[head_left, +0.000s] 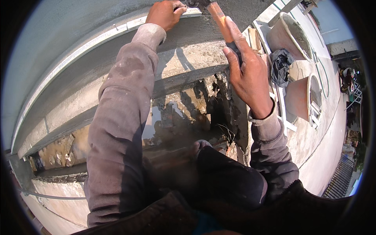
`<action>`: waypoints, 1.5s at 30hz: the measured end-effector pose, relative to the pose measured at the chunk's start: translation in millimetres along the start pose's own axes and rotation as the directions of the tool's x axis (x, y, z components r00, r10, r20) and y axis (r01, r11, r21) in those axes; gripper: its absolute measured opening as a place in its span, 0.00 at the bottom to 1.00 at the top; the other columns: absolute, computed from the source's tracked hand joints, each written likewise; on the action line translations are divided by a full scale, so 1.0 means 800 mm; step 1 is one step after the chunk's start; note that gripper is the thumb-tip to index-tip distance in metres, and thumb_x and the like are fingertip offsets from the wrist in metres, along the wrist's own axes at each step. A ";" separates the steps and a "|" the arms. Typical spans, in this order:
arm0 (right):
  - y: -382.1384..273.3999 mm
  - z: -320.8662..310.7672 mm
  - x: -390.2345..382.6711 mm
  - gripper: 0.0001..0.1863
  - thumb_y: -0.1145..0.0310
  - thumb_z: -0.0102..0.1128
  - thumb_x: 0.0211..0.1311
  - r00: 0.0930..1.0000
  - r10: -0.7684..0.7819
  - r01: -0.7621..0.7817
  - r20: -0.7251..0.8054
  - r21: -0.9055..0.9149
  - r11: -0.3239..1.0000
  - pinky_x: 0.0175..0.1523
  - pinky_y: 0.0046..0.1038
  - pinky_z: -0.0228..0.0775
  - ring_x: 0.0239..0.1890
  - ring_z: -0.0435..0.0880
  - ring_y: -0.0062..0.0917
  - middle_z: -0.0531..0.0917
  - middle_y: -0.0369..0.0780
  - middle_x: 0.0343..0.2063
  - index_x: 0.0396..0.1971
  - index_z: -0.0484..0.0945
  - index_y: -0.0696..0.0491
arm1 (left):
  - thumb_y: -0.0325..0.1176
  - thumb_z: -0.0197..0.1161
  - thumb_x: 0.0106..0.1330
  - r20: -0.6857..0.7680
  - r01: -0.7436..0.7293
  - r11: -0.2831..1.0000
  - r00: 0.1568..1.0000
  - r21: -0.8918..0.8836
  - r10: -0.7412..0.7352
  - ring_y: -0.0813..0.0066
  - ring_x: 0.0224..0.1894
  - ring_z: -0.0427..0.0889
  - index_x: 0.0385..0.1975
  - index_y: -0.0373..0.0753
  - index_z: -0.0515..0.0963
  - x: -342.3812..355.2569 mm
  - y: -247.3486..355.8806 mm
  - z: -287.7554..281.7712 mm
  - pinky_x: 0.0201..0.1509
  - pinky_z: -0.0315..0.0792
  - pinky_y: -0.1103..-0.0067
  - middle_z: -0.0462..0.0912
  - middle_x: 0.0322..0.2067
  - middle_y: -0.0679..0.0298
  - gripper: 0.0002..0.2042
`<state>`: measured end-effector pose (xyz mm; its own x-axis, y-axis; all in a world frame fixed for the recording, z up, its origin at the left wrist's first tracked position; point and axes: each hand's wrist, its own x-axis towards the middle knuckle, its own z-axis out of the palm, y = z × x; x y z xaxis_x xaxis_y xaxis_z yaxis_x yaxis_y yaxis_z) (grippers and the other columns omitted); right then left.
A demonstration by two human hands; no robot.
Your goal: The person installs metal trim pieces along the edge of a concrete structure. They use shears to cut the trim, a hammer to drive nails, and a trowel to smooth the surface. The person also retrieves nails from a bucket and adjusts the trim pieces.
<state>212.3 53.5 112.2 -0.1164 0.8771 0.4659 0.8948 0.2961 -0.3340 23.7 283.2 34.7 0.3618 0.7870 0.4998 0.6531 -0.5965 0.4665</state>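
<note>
While the right hand (250, 68) holds the hammer (220, 21), the left hand (164, 15), its hold unclear, should steady the white batten (192, 13) away from blows.

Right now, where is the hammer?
In the head view, the hammer is at the top, right of centre, gripped in the right hand; its head is near the left hand and the right end of the white strip.
</note>
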 end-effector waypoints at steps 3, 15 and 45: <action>0.008 0.003 -0.067 0.29 0.75 0.61 0.64 0.988 0.138 -0.113 -0.065 0.293 0.949 0.44 0.35 0.76 0.38 0.87 0.38 0.85 0.48 0.37 0.66 0.69 0.54 | 0.33 0.65 0.61 -0.061 -0.258 0.963 0.965 -0.076 0.254 0.45 0.48 0.82 0.47 0.42 0.84 -0.009 0.005 -0.015 0.55 0.75 0.60 0.85 0.41 0.47 0.15; 0.015 0.052 -0.279 0.12 0.71 0.62 0.58 0.687 0.355 -0.650 0.634 0.318 0.690 0.36 0.36 0.75 0.29 0.86 0.42 0.83 0.47 0.25 0.42 0.80 0.56 | 0.40 0.74 0.61 0.360 -0.030 0.972 0.931 0.231 -0.057 0.61 0.59 0.81 0.59 0.51 0.79 -0.074 -0.072 -0.165 0.66 0.74 0.66 0.82 0.57 0.63 0.24; 0.022 0.108 -0.333 0.21 0.52 0.66 0.67 0.718 0.384 -0.651 0.581 0.363 0.667 0.34 0.28 0.66 0.27 0.71 0.19 0.76 0.39 0.23 0.35 0.75 0.57 | 0.43 0.63 0.71 0.292 -0.198 0.980 0.937 -0.013 0.193 0.58 0.53 0.79 0.63 0.44 0.75 -0.234 0.045 -0.305 0.60 0.74 0.65 0.83 0.49 0.56 0.22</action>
<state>221.6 -142.1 -88.1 0.0094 0.9628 -0.2699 0.5159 -0.2359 -0.8235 -182.3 76.1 136.0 0.6588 0.6683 0.3454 0.5600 -0.7423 0.3679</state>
